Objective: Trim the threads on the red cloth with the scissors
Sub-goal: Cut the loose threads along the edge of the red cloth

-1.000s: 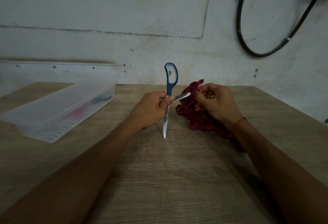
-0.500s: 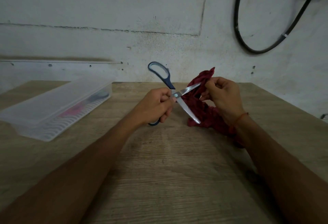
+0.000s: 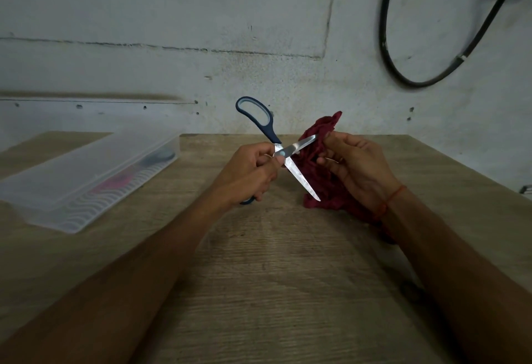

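Your left hand (image 3: 253,170) is curled tight around the lower handle of the scissors (image 3: 283,154), with the thumb up near the pivot. The other handle loop, dark blue plastic with a paler lining, stands free above your knuckles. The steel blades are spread wide in an X. One smooth, tapered blade angles up and to the right so that its tip meets the upper edge of the red cloth (image 3: 324,130), and the other slants down across the front of the cloth. Your right hand (image 3: 359,167) pinches that cloth between thumb and curled fingers and holds it raised over the far middle of the table (image 3: 273,277). The fabric is deep red, soft and bunched into crumpled folds that trail down under your wrist, where a thin red string bracelet (image 3: 388,202) is tied. Under both forearms the table shows pale wood grain. At its left rear lies a long, translucent plastic box (image 3: 86,179) with a wavy ribbed edge. A black cable (image 3: 403,75) loops across the rough, pitted wall behind.
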`<state>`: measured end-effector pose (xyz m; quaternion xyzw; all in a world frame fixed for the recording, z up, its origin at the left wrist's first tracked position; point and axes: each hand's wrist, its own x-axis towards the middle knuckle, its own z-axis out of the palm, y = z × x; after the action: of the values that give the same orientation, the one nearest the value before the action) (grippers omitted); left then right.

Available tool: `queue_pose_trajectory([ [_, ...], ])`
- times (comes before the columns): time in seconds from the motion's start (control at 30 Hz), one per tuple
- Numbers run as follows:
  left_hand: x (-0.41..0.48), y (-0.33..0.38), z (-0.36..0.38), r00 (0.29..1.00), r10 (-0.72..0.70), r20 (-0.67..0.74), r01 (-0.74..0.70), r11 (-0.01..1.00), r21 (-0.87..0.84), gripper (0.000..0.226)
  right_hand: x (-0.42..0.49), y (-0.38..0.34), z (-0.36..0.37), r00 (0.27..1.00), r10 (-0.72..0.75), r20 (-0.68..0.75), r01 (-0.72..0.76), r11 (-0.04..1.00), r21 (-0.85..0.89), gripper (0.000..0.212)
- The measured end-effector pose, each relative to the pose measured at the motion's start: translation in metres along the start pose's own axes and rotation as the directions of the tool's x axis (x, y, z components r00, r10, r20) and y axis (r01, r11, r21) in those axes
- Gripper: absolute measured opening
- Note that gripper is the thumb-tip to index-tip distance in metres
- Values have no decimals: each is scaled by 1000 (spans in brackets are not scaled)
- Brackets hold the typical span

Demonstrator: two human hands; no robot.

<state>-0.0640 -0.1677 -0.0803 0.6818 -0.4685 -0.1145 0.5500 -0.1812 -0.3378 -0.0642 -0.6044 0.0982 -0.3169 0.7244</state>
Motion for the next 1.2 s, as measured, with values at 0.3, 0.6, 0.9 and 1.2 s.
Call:
queue_pose_trajectory([
  [0.3, -2, 0, -4, 999, 33, -22, -32, 997, 76, 26, 9, -8, -15, 928, -86, -363, 118, 991, 69, 10],
  [0.6, 0, -6, 1, 997, 79, -28, -69, 966, 248, 26, -2, -18, -2, 343, -899, -271, 391, 399, -829, 21],
  [0.9, 3, -3, 3, 994, 93, -65, -61, 923, 381, 31, -15, 33, 42, 645, -573, 505, 637, 38, -770, 12],
  [1.2, 3, -6, 5, 992, 70, -103, -33, 946, 323, 16, -11, 38, 41, 681, -530, 506, 604, 14, -797, 9],
])
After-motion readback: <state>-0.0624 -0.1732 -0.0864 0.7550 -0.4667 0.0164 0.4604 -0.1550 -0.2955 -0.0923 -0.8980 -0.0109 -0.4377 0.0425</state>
